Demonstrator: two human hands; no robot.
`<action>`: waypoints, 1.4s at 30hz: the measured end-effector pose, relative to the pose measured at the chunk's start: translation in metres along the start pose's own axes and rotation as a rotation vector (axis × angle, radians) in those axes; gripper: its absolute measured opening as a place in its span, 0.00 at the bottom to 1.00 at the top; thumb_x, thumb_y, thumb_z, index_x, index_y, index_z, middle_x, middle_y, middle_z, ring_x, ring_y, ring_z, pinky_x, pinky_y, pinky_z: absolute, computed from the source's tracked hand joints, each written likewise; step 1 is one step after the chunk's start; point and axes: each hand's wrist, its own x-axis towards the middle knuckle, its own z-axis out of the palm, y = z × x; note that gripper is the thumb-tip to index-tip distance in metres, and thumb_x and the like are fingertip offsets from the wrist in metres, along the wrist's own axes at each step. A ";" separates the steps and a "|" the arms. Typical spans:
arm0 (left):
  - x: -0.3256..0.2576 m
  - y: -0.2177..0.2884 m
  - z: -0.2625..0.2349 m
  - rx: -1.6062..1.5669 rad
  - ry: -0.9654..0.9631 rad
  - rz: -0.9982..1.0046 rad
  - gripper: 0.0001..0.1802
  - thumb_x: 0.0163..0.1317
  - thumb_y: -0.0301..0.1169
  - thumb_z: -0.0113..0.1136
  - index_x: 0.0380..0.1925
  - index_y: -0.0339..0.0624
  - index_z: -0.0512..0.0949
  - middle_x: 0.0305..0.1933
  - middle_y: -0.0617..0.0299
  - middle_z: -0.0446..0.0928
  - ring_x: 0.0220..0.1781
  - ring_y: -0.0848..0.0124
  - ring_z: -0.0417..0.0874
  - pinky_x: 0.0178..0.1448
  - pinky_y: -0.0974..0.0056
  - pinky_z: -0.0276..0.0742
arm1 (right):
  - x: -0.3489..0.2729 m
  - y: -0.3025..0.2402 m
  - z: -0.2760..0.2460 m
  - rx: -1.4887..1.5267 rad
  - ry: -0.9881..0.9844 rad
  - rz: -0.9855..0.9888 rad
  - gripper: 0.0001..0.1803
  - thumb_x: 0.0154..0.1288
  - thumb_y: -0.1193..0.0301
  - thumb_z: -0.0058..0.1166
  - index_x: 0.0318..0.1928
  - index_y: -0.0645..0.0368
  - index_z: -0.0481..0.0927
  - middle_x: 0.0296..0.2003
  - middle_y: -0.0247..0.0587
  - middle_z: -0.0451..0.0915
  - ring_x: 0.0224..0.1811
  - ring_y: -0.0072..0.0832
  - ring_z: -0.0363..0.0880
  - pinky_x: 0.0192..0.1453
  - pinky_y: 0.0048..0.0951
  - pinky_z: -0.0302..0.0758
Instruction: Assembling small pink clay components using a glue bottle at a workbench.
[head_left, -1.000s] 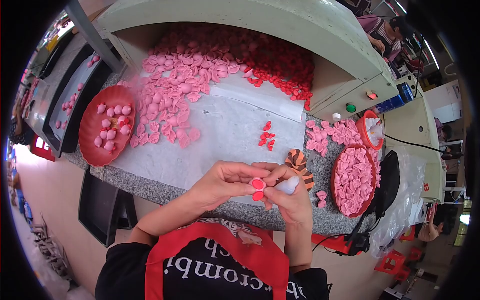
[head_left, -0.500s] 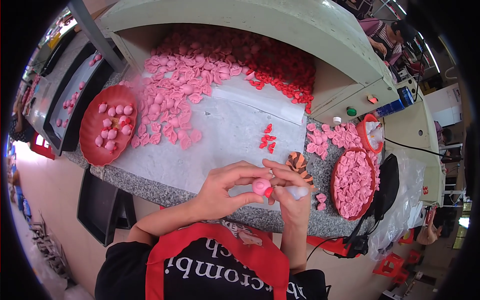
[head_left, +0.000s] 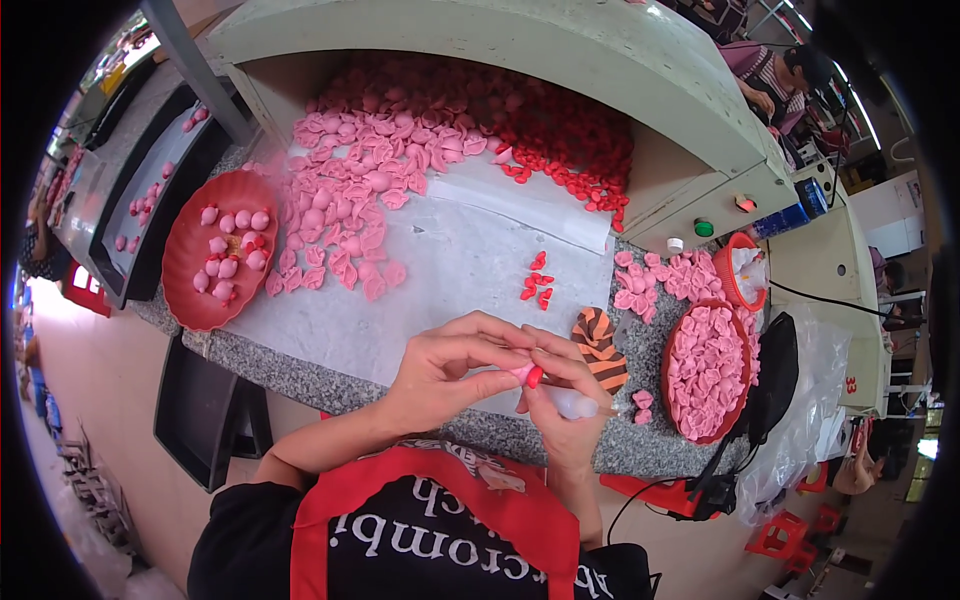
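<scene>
My left hand (head_left: 445, 365) is closed around a small pink ball-like piece (head_left: 520, 371), mostly hidden by its fingers. A small red piece (head_left: 535, 377) sits against the pink one, on the side facing my right hand. My right hand (head_left: 572, 435) has its fingertips at the red piece. In its palm lies a small translucent squeeze bottle (head_left: 573, 403) with a thin tip pointing right. Beyond both hands, several loose red pieces (head_left: 537, 280) lie on the white sheet (head_left: 450, 270). Just right of my hands is an orange and dark-striped oval pad (head_left: 598, 350).
Pink and red pieces heap under a pale green cabinet (head_left: 480, 40). A red scalloped tray (head_left: 185, 285) with joined pieces stands left. At right are a basket of pink pieces (head_left: 708, 370), an orange-red cup (head_left: 735, 262) and a black cable. A dark tray (head_left: 195, 415) sits below the table edge.
The pink piece has turned, and my left fingers now cover more of it. My right fingers have moved in over the red piece. The bottle has shifted slightly down and left, and its tip now shows.
</scene>
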 end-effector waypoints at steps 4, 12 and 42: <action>-0.002 0.002 -0.004 -0.029 -0.006 -0.050 0.11 0.49 0.14 0.56 0.34 0.35 0.78 0.45 0.53 0.71 0.50 0.65 0.73 0.52 0.65 0.72 | -0.001 0.003 0.003 0.000 -0.016 -0.035 0.17 0.47 0.88 0.50 0.40 0.66 0.76 0.48 0.53 0.70 0.44 0.32 0.76 0.39 0.22 0.75; -0.004 -0.011 -0.013 0.022 0.103 -0.053 0.08 0.50 0.14 0.55 0.32 0.32 0.77 0.43 0.51 0.72 0.44 0.69 0.75 0.47 0.68 0.74 | 0.006 0.014 0.007 -0.069 0.011 0.079 0.15 0.48 0.85 0.54 0.41 0.65 0.76 0.48 0.50 0.71 0.38 0.26 0.77 0.31 0.18 0.74; 0.173 -0.091 -0.106 1.367 0.311 0.211 0.13 0.50 0.31 0.60 0.36 0.39 0.78 0.42 0.51 0.74 0.39 0.62 0.79 0.40 0.60 0.74 | 0.060 0.087 -0.025 -1.207 0.289 0.144 0.14 0.50 0.63 0.58 0.35 0.59 0.80 0.32 0.46 0.76 0.34 0.43 0.76 0.38 0.38 0.71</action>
